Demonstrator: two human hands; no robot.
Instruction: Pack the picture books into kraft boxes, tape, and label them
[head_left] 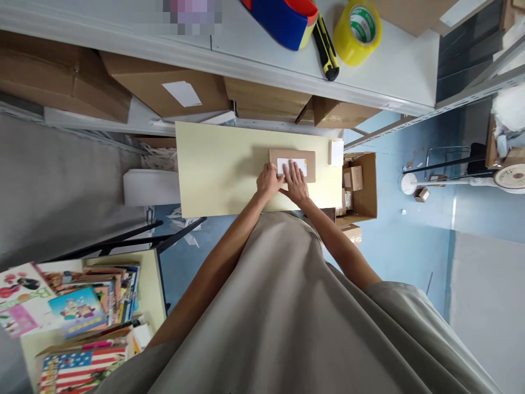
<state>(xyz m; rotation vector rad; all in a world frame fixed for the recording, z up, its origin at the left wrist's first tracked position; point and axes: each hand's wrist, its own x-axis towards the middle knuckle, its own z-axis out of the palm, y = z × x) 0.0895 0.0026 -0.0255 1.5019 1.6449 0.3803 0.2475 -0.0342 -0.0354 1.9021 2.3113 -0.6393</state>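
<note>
A small flat cardboard box [309,158] lies on the pale yellow table [221,169] in front of me. On its top is a white shipping label [280,162] with a small yellow mark. My right hand [296,185] rests flat on the label and box, fingers stretched out. At the box's left edge, my left hand [268,181] has its fingers bent around the near-left corner, the thumb toward the label. A stack of white labels [336,152] sits at the table's right edge.
Above, a shelf [254,52] carries a tape dispenser [283,24], a utility knife [326,49] and yellow tape [356,33]. An open carton [370,186] with small boxes stands right of the table. Books [77,312] cover a lower-left table. A fan [508,178] stands far right.
</note>
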